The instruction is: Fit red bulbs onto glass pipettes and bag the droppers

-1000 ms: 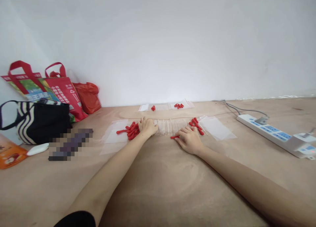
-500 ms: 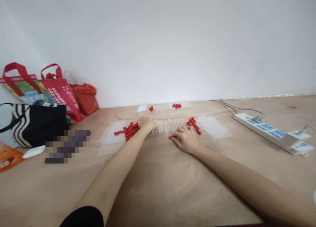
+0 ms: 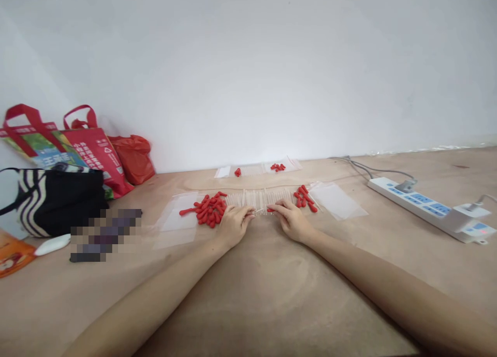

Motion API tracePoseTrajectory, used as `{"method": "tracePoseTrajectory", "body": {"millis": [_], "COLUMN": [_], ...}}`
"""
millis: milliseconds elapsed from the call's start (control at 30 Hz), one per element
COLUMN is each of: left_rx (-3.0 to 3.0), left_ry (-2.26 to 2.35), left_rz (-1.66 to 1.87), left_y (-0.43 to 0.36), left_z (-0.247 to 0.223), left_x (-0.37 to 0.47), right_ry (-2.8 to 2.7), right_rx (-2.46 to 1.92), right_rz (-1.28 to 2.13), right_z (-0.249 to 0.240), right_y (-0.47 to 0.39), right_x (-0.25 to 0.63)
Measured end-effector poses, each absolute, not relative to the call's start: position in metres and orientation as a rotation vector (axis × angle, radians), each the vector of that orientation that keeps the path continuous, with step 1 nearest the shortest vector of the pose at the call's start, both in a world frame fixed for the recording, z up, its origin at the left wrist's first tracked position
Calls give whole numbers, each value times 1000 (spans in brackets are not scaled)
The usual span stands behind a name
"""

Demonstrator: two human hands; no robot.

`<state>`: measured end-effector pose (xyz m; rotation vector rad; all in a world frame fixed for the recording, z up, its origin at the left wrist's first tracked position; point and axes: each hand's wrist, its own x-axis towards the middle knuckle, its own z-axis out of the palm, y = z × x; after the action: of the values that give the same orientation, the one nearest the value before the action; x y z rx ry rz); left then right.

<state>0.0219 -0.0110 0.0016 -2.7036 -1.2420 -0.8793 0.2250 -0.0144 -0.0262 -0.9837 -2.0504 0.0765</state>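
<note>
In the head view, my left hand (image 3: 234, 224) is closed on a thin clear dropper tube (image 3: 260, 210), whose end points right. Facing it, my right hand (image 3: 291, 220) pinches a small red rubber bulb (image 3: 271, 210) between thumb and fingers. A narrow gap seems to lie between tube and bulb. Just beyond both hands lies a row of clear dropper tubes (image 3: 252, 196), side by side. A heap of red rubber bulbs (image 3: 209, 210) sits left of my left hand. Several more red bulbs (image 3: 305, 197) lie right of the row, beside my right hand.
Clear plastic bags lie left (image 3: 178, 212) and right (image 3: 339, 201). Small red pieces (image 3: 278, 167) rest on bags near the wall. A power strip (image 3: 427, 207) with cables is at right. Shopping bags (image 3: 97, 155), a black bag (image 3: 73, 199) and a white object (image 3: 53, 244) stand left.
My left hand has come back from the tubes' left end toward me and right, now with a tube in it. My right hand stays near its place with the red bulb.
</note>
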Motion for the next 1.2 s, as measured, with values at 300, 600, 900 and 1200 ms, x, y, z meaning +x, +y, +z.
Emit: {"method": "tracePoseTrajectory", "body": {"millis": [300, 600, 900, 1200], "left_rx": [-2680, -2739, -2755, -2768], "left_ry": [-1122, -977, -813, -827], "left_rz": [-873, -935, -985, -914], "left_y": [-7, -7, -4, -7], "left_z": [-3, -4, -8, -9], "left_x": [21, 20, 19, 22], "right_ry": [-2064, -2122, -2089, -2054], "right_rx": [-918, -874, -775, -749], "right_rz": [165, 269, 248, 214], "right_z": [-22, -18, -17, -17], "right_y": [-17, -22, -23, -25], "right_x": [224, 223, 222, 222]}}
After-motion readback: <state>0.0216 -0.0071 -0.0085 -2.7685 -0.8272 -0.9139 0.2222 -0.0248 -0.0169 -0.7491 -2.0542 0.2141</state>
